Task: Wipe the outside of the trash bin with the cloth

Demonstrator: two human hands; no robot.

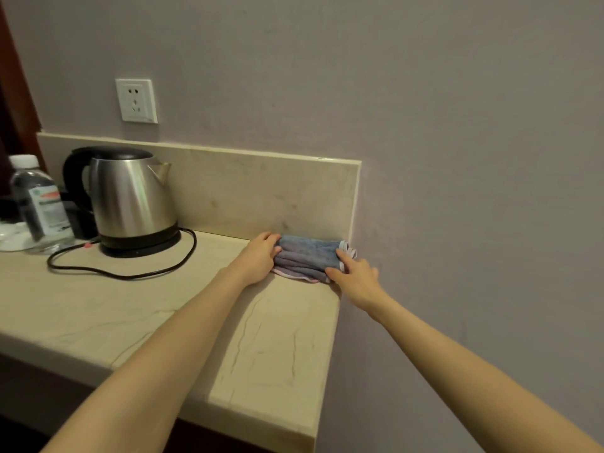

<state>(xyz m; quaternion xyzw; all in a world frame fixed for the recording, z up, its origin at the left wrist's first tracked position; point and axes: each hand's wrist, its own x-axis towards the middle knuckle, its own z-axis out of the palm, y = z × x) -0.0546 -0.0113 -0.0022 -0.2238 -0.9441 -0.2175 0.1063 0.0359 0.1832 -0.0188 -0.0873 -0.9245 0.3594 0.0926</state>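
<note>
A folded blue cloth with a pale pink edge lies in the far right corner of the beige counter, against the backsplash. My left hand grips its left end, fingers curled over the fabric. My right hand holds its right end at the counter's edge, thumb and fingers pinching the cloth. No trash bin is in view.
A steel electric kettle stands on its base at the back left, its black cord looping across the counter. A clear water bottle stands at the far left. A wall socket sits above. The wall borders the counter's right side.
</note>
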